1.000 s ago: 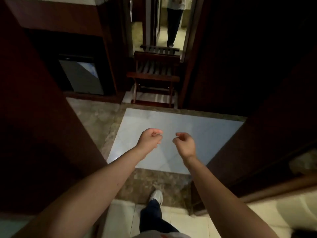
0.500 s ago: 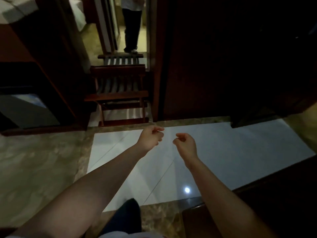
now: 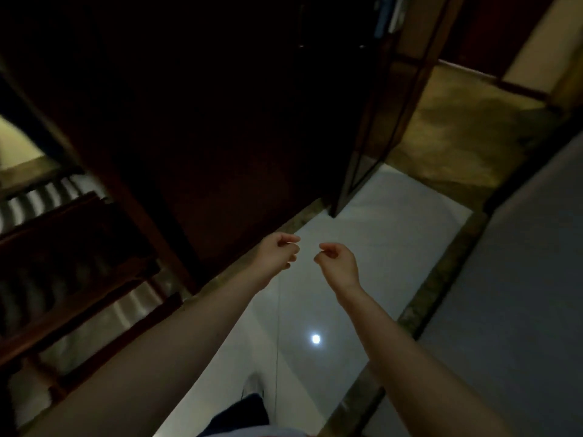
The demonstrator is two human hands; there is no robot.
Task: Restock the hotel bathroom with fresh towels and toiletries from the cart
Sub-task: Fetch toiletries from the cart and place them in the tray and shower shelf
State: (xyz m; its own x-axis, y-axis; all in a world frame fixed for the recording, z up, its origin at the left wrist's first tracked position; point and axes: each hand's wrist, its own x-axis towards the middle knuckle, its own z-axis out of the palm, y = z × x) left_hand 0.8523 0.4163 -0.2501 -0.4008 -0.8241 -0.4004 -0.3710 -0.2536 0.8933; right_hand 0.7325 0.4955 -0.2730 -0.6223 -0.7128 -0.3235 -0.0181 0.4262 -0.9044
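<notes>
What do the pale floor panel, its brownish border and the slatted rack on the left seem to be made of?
The pale floor panel: probably polished tile or stone; glossy, since it mirrors a bright lamp spot. The brownish border: looks like marble or an imitation, judging by its mottled pattern. The slatted rack: likely dark-stained wood with a dull sheen; blur leaves this open.

The scene was dim — the wooden door [image 3: 220,121] ahead sank almost to black, its detail lost. A small round glare spot [image 3: 315,339] shone on the glossy white floor tile [image 3: 394,234], the brightest area. Motion blur smeared the slatted rack [image 3: 72,222] at the left, and straight edges bowed toward the corners. The left hand [image 3: 277,257] and right hand [image 3: 339,263] looked soft, evenly lit.
</notes>
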